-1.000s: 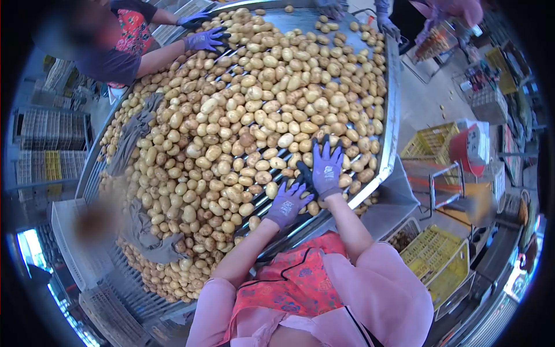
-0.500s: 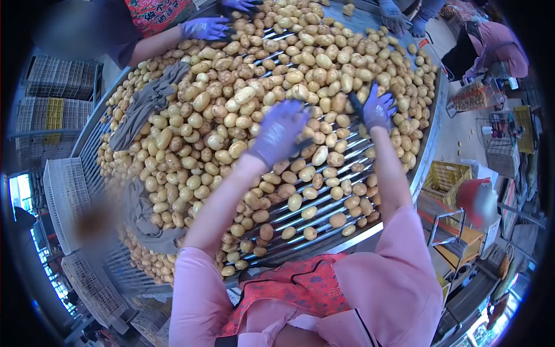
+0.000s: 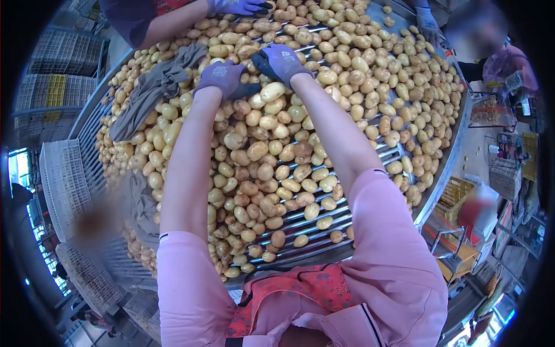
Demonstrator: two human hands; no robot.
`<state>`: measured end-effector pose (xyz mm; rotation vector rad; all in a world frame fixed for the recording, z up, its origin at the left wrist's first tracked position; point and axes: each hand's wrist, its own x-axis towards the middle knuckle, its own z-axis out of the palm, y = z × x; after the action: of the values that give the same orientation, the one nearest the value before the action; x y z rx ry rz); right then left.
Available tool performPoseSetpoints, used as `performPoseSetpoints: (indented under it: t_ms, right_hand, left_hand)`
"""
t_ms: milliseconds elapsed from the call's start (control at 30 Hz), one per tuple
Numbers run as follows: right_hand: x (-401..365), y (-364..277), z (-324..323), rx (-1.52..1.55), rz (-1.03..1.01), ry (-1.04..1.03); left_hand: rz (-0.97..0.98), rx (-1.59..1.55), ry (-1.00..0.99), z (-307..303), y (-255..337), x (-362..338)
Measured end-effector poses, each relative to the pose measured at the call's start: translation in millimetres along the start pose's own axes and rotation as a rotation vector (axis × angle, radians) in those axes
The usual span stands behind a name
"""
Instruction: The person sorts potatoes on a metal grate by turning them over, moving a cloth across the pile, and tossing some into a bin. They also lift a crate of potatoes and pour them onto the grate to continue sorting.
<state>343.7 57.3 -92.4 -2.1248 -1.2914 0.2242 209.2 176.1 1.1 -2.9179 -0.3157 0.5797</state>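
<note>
Both of my hands wear purple gloves with dark thumbs and reach to the far part of a heap of potatoes (image 3: 258, 151). My left hand (image 3: 222, 79) lies on the heap, its thumb stretched to the right and its fingertips hidden on the far side. Close beside it, my right hand (image 3: 283, 61) rests on potatoes, thumb apart and pointing left. One pale potato (image 3: 273, 91) sits just below and between the two hands. Under the heap run shiny metal rollers (image 3: 312, 232), bare in strips near my body.
Grey cloths (image 3: 153, 87) lie on the potatoes at the left. A co-worker's gloved hand (image 3: 240, 6) is at the far edge, another gloved hand (image 3: 428, 24) at the far right. Plastic crates (image 3: 63, 179) stand left; a yellow crate (image 3: 454, 196) stands right.
Both hands have moved away from my body and to the left, coming close together. Potatoes cover more of the rollers in the middle. The co-worker's hand at the top has shifted.
</note>
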Motion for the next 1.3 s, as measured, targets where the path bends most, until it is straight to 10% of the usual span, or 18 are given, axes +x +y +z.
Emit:
performPoseSetpoints:
  t_ms: [200, 333, 600, 967, 1067, 1167, 1300]
  right_hand:
    - [-43.6, -7.1, -44.2, 0.043, 0.118, -0.261]
    - [-99.6, -32.3, -57.0, -0.244, 0.06, -0.478]
    - [-308.0, -77.8, -38.5, -0.309, -0.066, 0.118]
    - [-361.9, -59.0, -76.2, 0.101, 0.19, 0.167]
    - [-350.7, -110.2, -80.4, 0.543, 0.227, 0.26]
    - [-379.5, -148.2, -60.0, 0.318, -0.069, 0.154]
    - [-403.9, -135.8, -30.5, -0.267, 0.22, 0.11]
  left_hand:
    - [0.031, -0.464, -0.233, -10.4, 32.0, -27.1]
    - [0.103, -0.178, -0.323, -18.6, 81.8, -72.1]
    - [0.203, -0.345, 0.225, 64.6, 156.1, -202.9]
    - [0.429, -0.336, -0.071, 84.3, 224.7, -313.1]
    - [0.239, -1.185, 0.107, 71.2, 225.4, -314.1]
    - [-0.231, -2.839, -0.447, 62.7, 211.5, -299.8]
    - [-0.006, -2.366, -0.11, 109.8, 193.8, -296.7]
